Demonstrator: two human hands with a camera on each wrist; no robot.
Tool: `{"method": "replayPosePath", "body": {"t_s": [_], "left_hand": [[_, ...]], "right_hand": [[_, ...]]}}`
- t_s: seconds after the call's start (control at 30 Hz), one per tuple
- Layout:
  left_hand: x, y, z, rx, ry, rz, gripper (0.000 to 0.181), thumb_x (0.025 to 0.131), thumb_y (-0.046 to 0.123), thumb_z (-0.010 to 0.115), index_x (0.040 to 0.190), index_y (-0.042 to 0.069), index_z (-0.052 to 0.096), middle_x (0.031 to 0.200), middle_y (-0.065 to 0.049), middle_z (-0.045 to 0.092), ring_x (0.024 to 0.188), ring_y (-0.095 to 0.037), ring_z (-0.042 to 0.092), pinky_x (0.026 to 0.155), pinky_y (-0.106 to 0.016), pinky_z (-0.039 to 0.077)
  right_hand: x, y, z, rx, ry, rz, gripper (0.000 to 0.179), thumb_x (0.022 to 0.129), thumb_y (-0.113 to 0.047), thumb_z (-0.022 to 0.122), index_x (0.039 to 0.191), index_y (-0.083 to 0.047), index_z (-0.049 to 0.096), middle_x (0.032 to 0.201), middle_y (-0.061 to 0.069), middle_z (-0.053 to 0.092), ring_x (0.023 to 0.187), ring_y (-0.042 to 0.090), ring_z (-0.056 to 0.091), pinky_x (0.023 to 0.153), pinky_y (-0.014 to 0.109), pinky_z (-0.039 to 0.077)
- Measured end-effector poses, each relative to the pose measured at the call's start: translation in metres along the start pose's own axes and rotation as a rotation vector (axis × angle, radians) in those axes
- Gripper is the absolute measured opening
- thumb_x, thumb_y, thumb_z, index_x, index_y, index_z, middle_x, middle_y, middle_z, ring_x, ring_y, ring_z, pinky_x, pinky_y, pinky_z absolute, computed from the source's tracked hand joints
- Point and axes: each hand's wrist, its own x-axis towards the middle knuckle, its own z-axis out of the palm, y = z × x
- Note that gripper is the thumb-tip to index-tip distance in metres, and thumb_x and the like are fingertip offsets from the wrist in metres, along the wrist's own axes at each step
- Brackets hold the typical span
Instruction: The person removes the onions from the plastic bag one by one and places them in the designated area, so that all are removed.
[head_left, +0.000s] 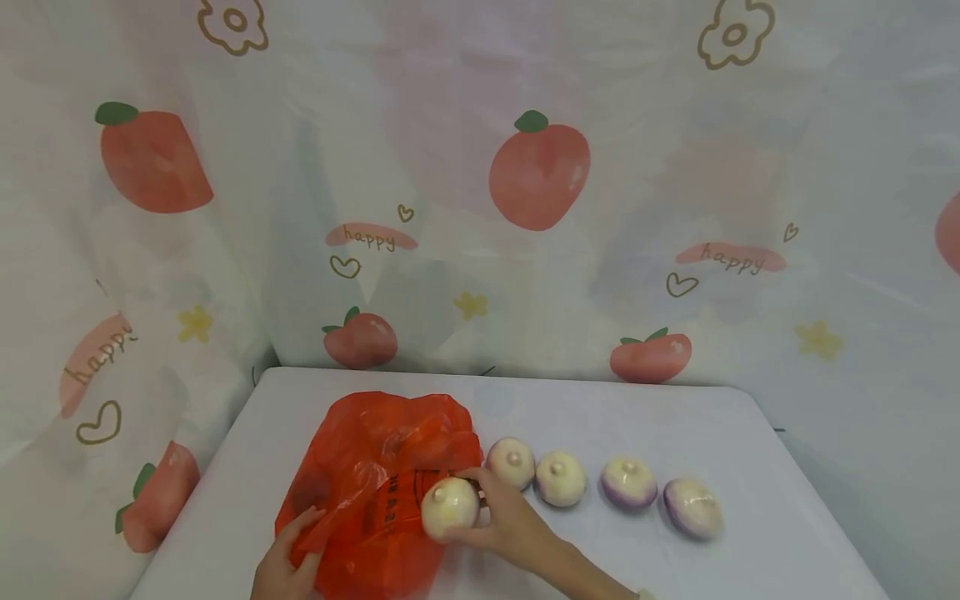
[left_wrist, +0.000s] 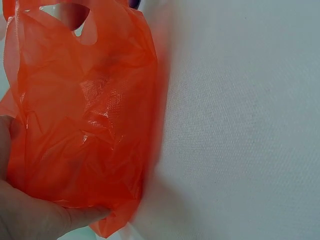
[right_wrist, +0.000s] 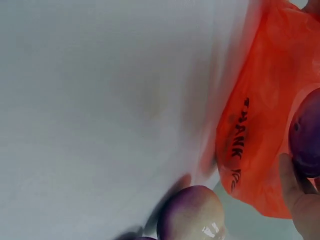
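Note:
A red plastic bag (head_left: 360, 467) with black printing lies on the left part of the table. At its near left edge my left hand (head_left: 288, 558) pinches the plastic; in the left wrist view its thumb (left_wrist: 85, 216) presses on the bag. My right hand (head_left: 510, 521) grips a white-and-purple turnip (head_left: 450, 508) at the bag's right side, just in front of the printing. Seen from the right wrist, that turnip's purple side (right_wrist: 307, 132) shows against the bag. Rounded shapes inside the bag show only dimly through the plastic.
Right of the bag, several more turnips stand in a loose row: one turnip (head_left: 512, 463) near the bag, others farther right, the last turnip (head_left: 693, 508) tilted. The white table (head_left: 765, 558) ends at a printed cloth backdrop (head_left: 450, 167).

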Motion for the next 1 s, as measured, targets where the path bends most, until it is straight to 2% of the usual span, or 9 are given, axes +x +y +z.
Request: {"method": "replayPosePath", "body": {"t_s": [0.17, 0.33, 0.53, 0.7, 0.8, 0.9, 1.0], "left_hand": [[0.0, -0.001, 0.0, -0.003, -0.006, -0.023, 0.043, 0.09, 0.006, 0.053, 0.132, 0.005, 0.048, 0.133, -0.023, 0.047, 0.092, -0.032, 0.057, 0.077, -0.05, 0.052], [0.001, -0.002, 0.001, 0.0, 0.001, -0.004, 0.042, 0.09, 0.006, 0.054, 0.131, 0.004, 0.049, 0.132, -0.024, 0.047, 0.091, -0.032, 0.057, 0.076, -0.049, 0.053], [0.001, -0.002, 0.0, -0.004, 0.0, -0.004, 0.042, 0.09, 0.006, 0.054, 0.131, 0.003, 0.05, 0.132, -0.024, 0.048, 0.089, -0.03, 0.057, 0.076, -0.049, 0.053], [0.0, -0.001, 0.0, -0.008, -0.004, 0.007, 0.04, 0.092, 0.01, 0.055, 0.131, 0.003, 0.05, 0.132, -0.025, 0.048, 0.087, -0.029, 0.058, 0.075, -0.048, 0.053], [-0.001, -0.001, 0.0, -0.001, 0.004, 0.023, 0.039, 0.093, 0.014, 0.057, 0.13, 0.003, 0.051, 0.132, -0.025, 0.048, 0.087, -0.029, 0.058, 0.075, -0.048, 0.054], [-0.001, 0.0, 0.0, 0.011, 0.016, 0.044, 0.039, 0.094, 0.016, 0.058, 0.129, 0.002, 0.051, 0.131, -0.025, 0.049, 0.086, -0.029, 0.057, 0.076, -0.048, 0.054], [0.0, -0.001, 0.0, 0.015, 0.016, 0.055, 0.039, 0.094, 0.015, 0.057, 0.13, 0.002, 0.051, 0.13, -0.026, 0.049, 0.086, -0.029, 0.056, 0.076, -0.049, 0.053]], "right_hand": [[-0.004, 0.003, -0.007, 0.015, 0.005, -0.013, 0.063, 0.076, -0.046, 0.075, 0.126, -0.018, 0.048, 0.116, -0.012, 0.055, 0.098, 0.008, 0.056, 0.084, 0.027, 0.049], [-0.009, 0.009, -0.016, -0.006, 0.01, -0.035, 0.064, 0.075, -0.045, 0.077, 0.125, -0.016, 0.049, 0.116, -0.011, 0.057, 0.097, 0.009, 0.058, 0.083, 0.028, 0.05], [-0.015, 0.016, -0.032, -0.039, 0.023, 0.023, 0.067, 0.074, -0.045, 0.078, 0.125, -0.012, 0.05, 0.117, -0.007, 0.056, 0.093, 0.012, 0.059, 0.081, 0.03, 0.05], [-0.023, 0.024, -0.042, -0.055, 0.05, 0.037, 0.066, 0.073, -0.043, 0.078, 0.125, -0.012, 0.051, 0.117, -0.006, 0.056, 0.09, 0.013, 0.058, 0.079, 0.03, 0.05], [-0.029, 0.03, -0.046, -0.061, 0.066, 0.05, 0.069, 0.073, -0.043, 0.078, 0.126, -0.01, 0.05, 0.121, -0.003, 0.054, 0.094, 0.012, 0.057, 0.082, 0.029, 0.05], [-0.033, 0.036, -0.049, -0.062, 0.091, 0.026, 0.066, 0.073, -0.041, 0.079, 0.124, -0.008, 0.05, 0.123, 0.001, 0.051, 0.101, 0.014, 0.054, 0.084, 0.03, 0.05], [-0.036, 0.04, -0.052, -0.091, 0.108, -0.017, 0.06, 0.074, -0.039, 0.079, 0.119, -0.01, 0.051, 0.116, 0.0, 0.05, 0.102, 0.013, 0.051, 0.083, 0.029, 0.05]]}}
